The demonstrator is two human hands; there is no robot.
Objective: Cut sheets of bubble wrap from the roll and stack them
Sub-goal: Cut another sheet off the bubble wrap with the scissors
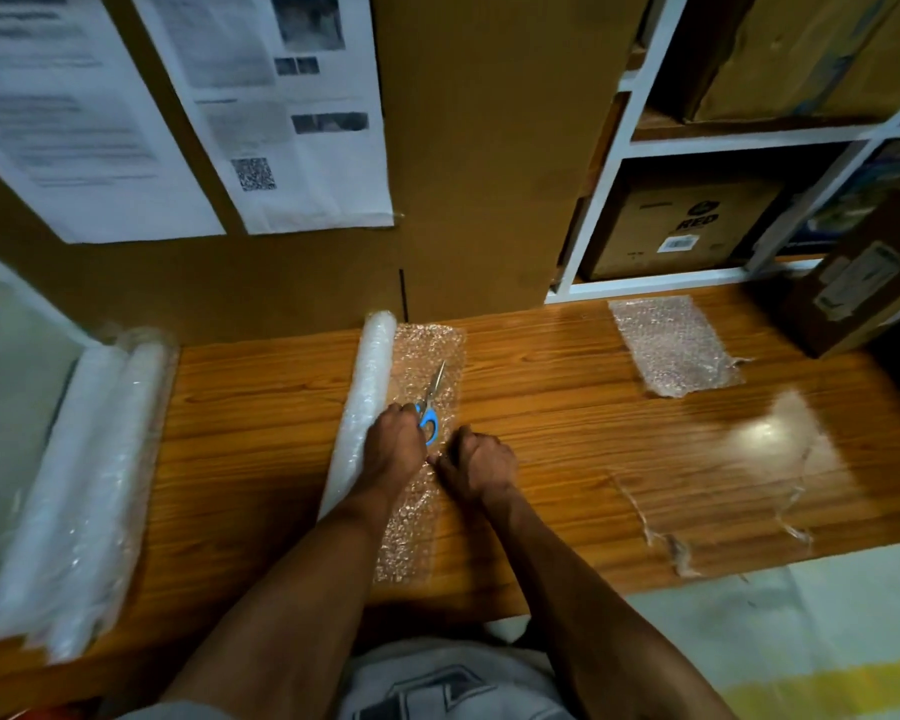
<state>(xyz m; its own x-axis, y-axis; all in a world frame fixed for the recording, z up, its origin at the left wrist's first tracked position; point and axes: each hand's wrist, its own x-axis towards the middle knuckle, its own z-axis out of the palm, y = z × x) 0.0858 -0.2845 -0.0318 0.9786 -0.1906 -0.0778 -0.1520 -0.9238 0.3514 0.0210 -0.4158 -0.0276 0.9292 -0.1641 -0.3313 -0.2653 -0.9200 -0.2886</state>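
Two hands work mid-bench: left hand (393, 449) grips scissors (430, 407), right hand (481, 465) pinches bubble wrap (422, 366). Keep it taut; cut parallel to the roll (365, 397).

I see both forearms reaching in from the near edge, converging mid-scene. Left hand (393, 449) curled, knuckles up, fingers gripping scissor handles. Right hand (481, 467) just beside it, fisted, pinching the sheet edge.

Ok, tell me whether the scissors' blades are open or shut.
Shut, as far as shows: the scissors show one thin silver line on the bubble wrap, with the left hand at the blue handles.
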